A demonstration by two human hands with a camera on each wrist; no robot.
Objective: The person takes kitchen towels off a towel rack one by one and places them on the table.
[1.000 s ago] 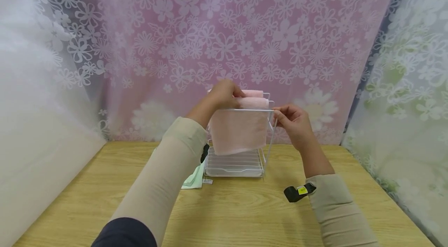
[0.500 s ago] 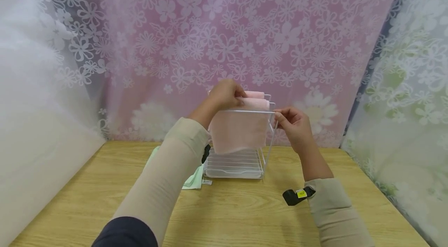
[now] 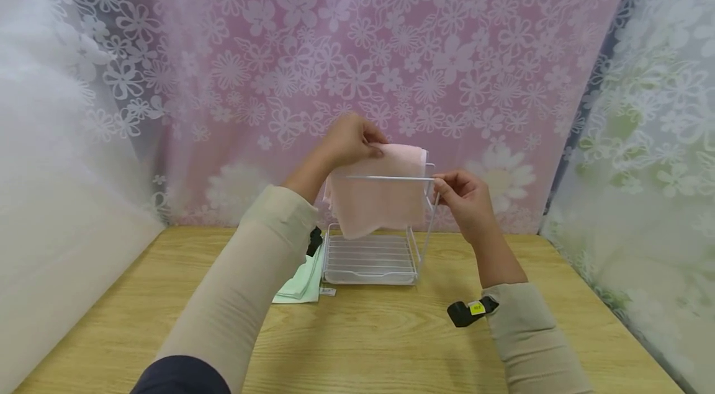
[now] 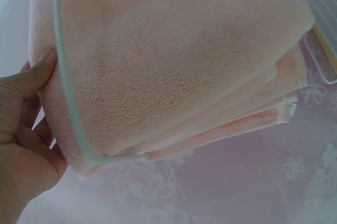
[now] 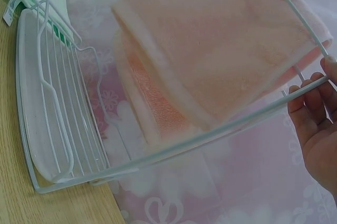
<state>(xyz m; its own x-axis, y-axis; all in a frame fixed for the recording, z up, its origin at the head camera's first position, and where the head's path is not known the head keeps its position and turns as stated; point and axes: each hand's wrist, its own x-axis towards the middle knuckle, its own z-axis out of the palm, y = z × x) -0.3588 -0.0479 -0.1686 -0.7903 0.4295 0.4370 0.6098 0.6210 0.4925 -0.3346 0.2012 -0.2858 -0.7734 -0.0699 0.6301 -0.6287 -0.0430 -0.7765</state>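
Observation:
A folded pink towel (image 3: 380, 211) hangs at the upper part of a white wire rack (image 3: 391, 178), behind its front top bar. My left hand (image 3: 350, 141) pinches the towel's upper edge, thumb on the near face, as the left wrist view shows. At the rack's top right corner, my right hand (image 3: 466, 200) grips the white wire frame between thumb and fingers. In the right wrist view the towel's layers (image 5: 158, 92) hang apart at their lower ends. The towel covers most of the rack's rear bars.
Below the towel is the rack's slatted base with a white tray (image 3: 368, 278). A folded green towel (image 3: 298, 288) with a white tag lies on the wooden table (image 3: 357, 332), left of the rack. Flowered curtains (image 3: 313, 59) enclose the back and sides.
My left hand has lifted the pink towel's top edge up and a little left, and the towel's lower edge sits higher. My right hand stays at the rack's corner.

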